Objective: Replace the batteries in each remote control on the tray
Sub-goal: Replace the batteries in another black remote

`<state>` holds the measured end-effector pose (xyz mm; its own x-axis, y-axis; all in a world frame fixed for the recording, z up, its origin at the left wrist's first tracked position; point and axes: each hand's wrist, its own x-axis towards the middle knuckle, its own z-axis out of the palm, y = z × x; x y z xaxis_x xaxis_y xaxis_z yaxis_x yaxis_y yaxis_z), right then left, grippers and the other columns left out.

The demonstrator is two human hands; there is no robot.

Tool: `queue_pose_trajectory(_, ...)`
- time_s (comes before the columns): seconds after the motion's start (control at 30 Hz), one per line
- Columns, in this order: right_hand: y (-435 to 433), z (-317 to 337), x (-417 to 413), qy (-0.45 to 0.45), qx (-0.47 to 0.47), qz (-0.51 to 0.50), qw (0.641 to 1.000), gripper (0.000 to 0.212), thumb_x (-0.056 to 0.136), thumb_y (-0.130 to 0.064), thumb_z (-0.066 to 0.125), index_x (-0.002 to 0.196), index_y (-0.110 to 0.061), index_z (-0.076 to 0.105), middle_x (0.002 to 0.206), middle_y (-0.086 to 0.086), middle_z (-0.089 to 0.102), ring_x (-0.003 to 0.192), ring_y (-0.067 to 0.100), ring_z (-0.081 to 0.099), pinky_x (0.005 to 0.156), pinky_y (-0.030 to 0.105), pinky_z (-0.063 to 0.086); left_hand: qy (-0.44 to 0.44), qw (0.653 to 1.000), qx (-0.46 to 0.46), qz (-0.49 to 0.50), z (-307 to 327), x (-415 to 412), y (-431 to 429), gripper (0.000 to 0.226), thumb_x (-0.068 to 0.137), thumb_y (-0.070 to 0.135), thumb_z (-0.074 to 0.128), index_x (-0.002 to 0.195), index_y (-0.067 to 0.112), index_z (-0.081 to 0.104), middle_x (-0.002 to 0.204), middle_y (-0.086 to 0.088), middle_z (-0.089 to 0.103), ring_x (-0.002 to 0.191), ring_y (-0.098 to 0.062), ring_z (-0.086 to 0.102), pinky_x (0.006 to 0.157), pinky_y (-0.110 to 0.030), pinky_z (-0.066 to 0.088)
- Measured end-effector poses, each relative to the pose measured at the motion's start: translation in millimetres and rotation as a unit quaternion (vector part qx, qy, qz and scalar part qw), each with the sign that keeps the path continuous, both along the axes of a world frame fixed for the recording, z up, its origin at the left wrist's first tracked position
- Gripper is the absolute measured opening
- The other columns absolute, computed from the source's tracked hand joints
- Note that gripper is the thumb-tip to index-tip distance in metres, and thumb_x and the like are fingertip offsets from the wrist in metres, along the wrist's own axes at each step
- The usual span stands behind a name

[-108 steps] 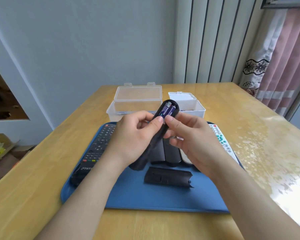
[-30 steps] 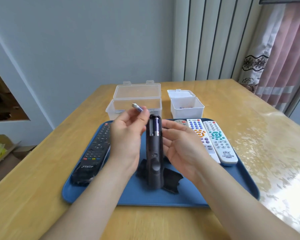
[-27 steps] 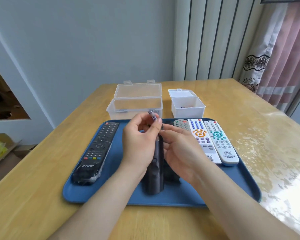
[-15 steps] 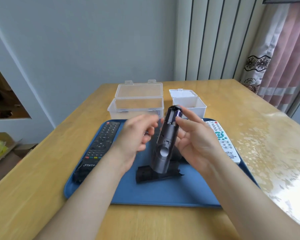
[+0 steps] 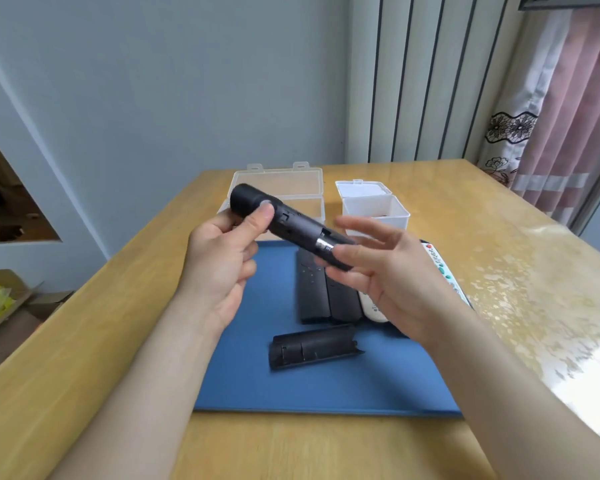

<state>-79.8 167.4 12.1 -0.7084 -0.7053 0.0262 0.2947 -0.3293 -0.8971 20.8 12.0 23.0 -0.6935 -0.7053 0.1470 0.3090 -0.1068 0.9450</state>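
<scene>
Above the far edge of the rectangular blue plastic tray (image 5: 291, 386), the slim black remote control (image 5: 291, 225) is held in the air. It is tilted, with its closed end up and to the left, and its battery bay is uncovered. A silver-ended battery (image 5: 323, 244) shows in the bay near the lower right end. The left hand (image 5: 222, 265) grips the upper end, thumb pressed on top and fingers curled beneath. The right hand (image 5: 392, 271) has its fingers extended and spread; one finger lies across the lower end of the remote. Motion blur hides any finer contact.

The tray sits at the middle of the light wooden worktop (image 5: 111, 341). On it lie:
- the detached black battery cover (image 5: 314, 346), inner side up, toward the near edge;
- two black remotes (image 5: 326, 296), side by side;
- two white remotes (image 5: 442, 271), largely hidden by the right hand.

Toward the far edge of the worktop stand a clear lidded plastic box (image 5: 288, 183) and, to its right, a small white open box (image 5: 376, 206).
</scene>
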Motion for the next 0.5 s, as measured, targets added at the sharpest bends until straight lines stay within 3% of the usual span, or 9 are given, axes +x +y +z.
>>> queue_pose_trajectory(0.1,-3.1,-0.3,9.4,0.032,0.051,0.091,0.994,0.031,0.086,0.012,0.062,0.113,-0.003,0.062,0.096,0.015,0.072,0.078,0.033,0.074,0.069,0.034,0.062,0.005,1.000,0.010,0.013,-4.1,-3.7,5.8,0.012,0.087,0.027,0.067,0.087,0.015,0.069,0.072,0.005,0.054,0.058,-0.012,0.015,0.039,-0.017,0.013)
queue_pose_trajectory(0.2,-6.5,-1.9,16.6,0.046,0.067,0.131,0.988,0.029,0.086,0.007,0.065,0.113,-0.006,0.063,0.086,0.008,0.073,0.077,0.030,0.074,0.063,0.032,0.061,-0.048,0.996,-0.069,0.013,-7.5,-6.3,10.2,0.026,0.096,0.033,0.056,0.083,0.015,0.069,0.073,-0.006,0.038,0.057,-0.012,0.019,0.040,-0.019,0.015)
queue_pose_trajectory(0.33,-7.5,-1.4,15.5,0.001,0.013,0.128,0.992,0.033,0.086,0.004,0.064,0.118,-0.003,0.061,0.095,0.011,0.075,0.082,0.031,0.074,0.063,0.030,0.059,-0.095,0.984,-0.138,-0.056,-9.1,-7.3,14.5,0.037,0.099,0.030,0.050,0.099,-0.005,0.063,0.081,-0.010,0.040,0.053,-0.008,0.027,0.039,-0.016,0.018)
queue_pose_trajectory(0.5,-6.2,-0.1,15.2,-0.011,-0.020,0.167,0.986,0.046,0.086,0.018,0.054,0.129,0.000,0.056,0.115,0.028,0.068,0.094,0.040,0.070,0.083,0.037,0.060,-0.060,0.990,-0.123,-0.038,-9.1,-6.3,16.1,0.029,0.098,0.025,0.052,0.093,0.002,0.068,0.070,-0.007,0.055,0.046,-0.003,0.040,0.038,-0.016,0.022)
